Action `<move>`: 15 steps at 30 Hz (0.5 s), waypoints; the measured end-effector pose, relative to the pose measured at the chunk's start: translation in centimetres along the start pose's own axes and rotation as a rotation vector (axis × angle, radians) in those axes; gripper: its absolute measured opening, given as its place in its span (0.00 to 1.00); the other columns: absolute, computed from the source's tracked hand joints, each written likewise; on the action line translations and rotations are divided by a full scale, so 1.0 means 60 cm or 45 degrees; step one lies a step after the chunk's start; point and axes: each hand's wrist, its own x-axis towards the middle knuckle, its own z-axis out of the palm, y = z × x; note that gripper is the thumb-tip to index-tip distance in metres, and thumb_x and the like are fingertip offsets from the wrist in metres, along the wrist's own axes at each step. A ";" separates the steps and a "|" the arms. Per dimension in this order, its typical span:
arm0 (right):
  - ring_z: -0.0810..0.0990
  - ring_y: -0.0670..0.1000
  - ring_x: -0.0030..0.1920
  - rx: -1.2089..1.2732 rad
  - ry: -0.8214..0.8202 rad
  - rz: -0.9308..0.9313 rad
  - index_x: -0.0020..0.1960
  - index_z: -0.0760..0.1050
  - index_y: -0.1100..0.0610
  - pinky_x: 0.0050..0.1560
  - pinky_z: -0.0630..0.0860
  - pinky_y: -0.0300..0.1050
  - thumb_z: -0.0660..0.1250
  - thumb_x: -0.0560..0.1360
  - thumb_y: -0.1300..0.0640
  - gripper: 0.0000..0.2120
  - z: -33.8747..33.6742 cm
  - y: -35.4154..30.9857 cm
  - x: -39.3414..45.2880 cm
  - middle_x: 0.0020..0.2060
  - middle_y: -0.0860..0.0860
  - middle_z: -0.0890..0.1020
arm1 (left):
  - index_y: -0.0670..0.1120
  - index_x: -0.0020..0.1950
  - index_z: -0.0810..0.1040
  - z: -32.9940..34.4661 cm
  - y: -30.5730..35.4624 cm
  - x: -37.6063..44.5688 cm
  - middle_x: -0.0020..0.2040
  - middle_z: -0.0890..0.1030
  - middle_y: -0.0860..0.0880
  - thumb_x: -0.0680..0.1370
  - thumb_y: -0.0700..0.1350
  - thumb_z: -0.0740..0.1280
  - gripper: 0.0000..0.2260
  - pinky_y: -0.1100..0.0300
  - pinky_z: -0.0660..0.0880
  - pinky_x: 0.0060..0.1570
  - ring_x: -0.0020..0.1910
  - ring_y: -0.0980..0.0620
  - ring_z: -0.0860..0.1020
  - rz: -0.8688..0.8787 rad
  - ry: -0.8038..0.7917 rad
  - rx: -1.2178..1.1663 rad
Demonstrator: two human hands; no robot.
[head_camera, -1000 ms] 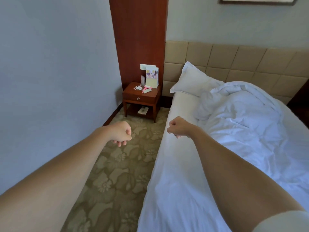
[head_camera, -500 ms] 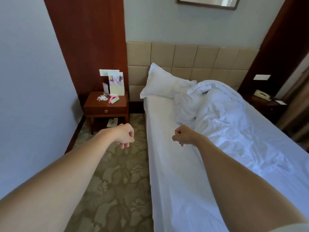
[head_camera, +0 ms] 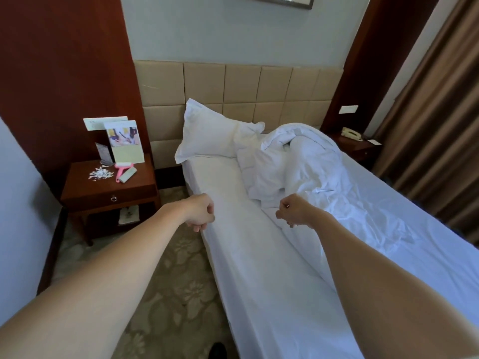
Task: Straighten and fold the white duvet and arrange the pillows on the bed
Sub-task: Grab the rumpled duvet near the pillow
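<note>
Both arms reach forward over the near edge of the bed (head_camera: 259, 255), and neither grip holds anything: the left hand (head_camera: 199, 212) is a curled, narrow fist just off the mattress side, and the right hand (head_camera: 294, 212) is curled the same way above the sheet. The white duvet (head_camera: 305, 164) lies bunched in a crumpled heap just beyond the right grip, toward the headboard, and spreads flatter away to its right. One pillow (head_camera: 212, 137) leans against the headboard (head_camera: 233, 86) ahead of both grips; whether another is buried under the heap cannot be told. The step in hand looks like the first reach for the duvet. To do it well, I would open both hands, find the nearest free edge or corner rather than grabbing the middle of the bundle, take hold with the hands well apart, then lift and shake so the folds fall out before any folding. The pillow is best left until the duvet is flat. As for containers, the nightstand (head_camera: 108, 187) beyond the left grip has a closed drawer whose contents are hidden; its top carries a pink lint roller (head_camera: 124, 171), white scraps (head_camera: 101, 174) and upright cards (head_camera: 124, 141), and something lies on its lower shelf.
</note>
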 end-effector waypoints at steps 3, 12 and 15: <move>0.73 0.53 0.29 0.011 -0.015 0.003 0.30 0.63 0.56 0.31 0.71 0.39 0.66 0.74 0.64 0.17 0.000 -0.017 0.106 0.26 0.54 0.71 | 0.44 0.47 0.75 -0.056 -0.025 0.090 0.38 0.85 0.47 0.80 0.43 0.62 0.05 0.60 0.76 0.32 0.31 0.51 0.80 -0.007 -0.003 0.037; 0.75 0.53 0.30 0.132 0.046 -0.040 0.31 0.66 0.57 0.36 0.75 0.43 0.66 0.74 0.63 0.15 -0.079 -0.116 0.421 0.27 0.53 0.73 | 0.44 0.50 0.76 -0.269 -0.061 0.356 0.39 0.85 0.47 0.80 0.43 0.62 0.05 0.61 0.73 0.30 0.30 0.52 0.79 -0.064 0.048 0.095; 0.74 0.53 0.29 0.144 0.051 0.005 0.30 0.65 0.57 0.35 0.75 0.42 0.66 0.74 0.64 0.16 -0.099 -0.116 0.497 0.27 0.54 0.72 | 0.44 0.50 0.75 -0.298 -0.053 0.447 0.39 0.85 0.47 0.80 0.45 0.62 0.05 0.62 0.73 0.29 0.30 0.53 0.79 -0.027 -0.015 0.108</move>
